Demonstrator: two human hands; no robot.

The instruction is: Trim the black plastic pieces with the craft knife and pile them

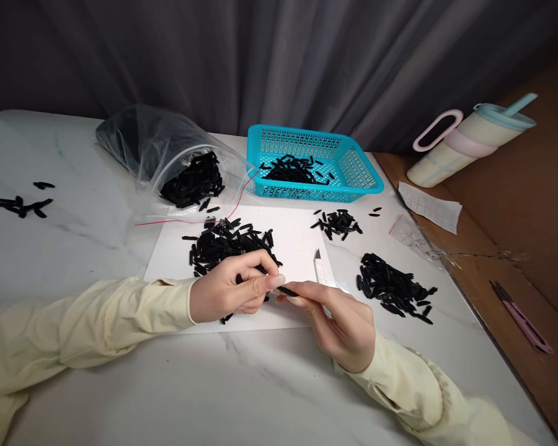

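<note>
My left hand (235, 286) and my right hand (341, 319) meet above a white sheet of paper (292, 232), fingertips pinched on one small black strip-like piece (288, 290). More black shows between the curled fingers of my left hand, too covered to make out. Behind that hand a heap of similar black pieces (227, 241) lies on the paper. A small knife (319, 266) with a pointed blade and pale handle rests just beyond my right fingers, its lower end hidden by them. Further black pieces (390, 285) form a pile to the right.
A clear zip bag (144, 145) spills black pieces at the back left, beside a turquoise basket (314, 189) holding more. Smaller groups (337, 224) lie around. On the right are a tumbler (469, 145), a paper slip (430, 206) and a pink-handled cutter (521, 319).
</note>
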